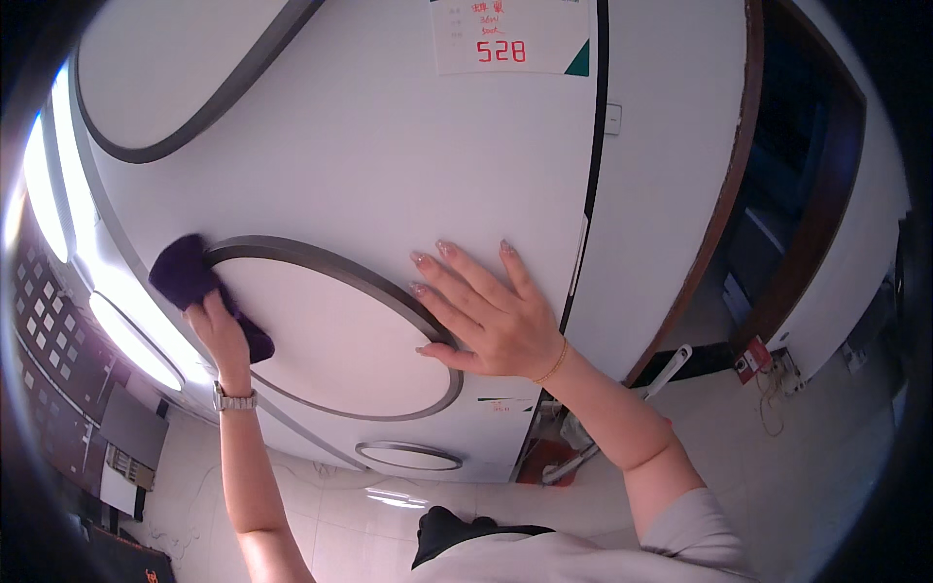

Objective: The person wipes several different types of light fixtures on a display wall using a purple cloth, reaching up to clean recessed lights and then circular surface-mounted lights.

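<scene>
My left hand [219, 335], with a metal-band watch on its wrist, grips a dark purple cloth [182, 273] at the upper left rim of a round lamp [350, 335] with a dark grey frame and a white face. The lamp is mounted on a white display panel [364, 160]. On the right part of that rim rests my right hand [496, 321], fingers spread, fingertips on the panel and thumb over the lamp's face. It holds nothing and wears a thin gold bracelet.
A larger dark-framed lamp [175, 65] is at the upper left, a smaller one [410, 456] below. A card bearing writing [510, 36] is on the panel. Lit lamps [135, 339] stand left. At right are a dark doorway [773, 175] and cables [783, 375] near the tiled floor [729, 474].
</scene>
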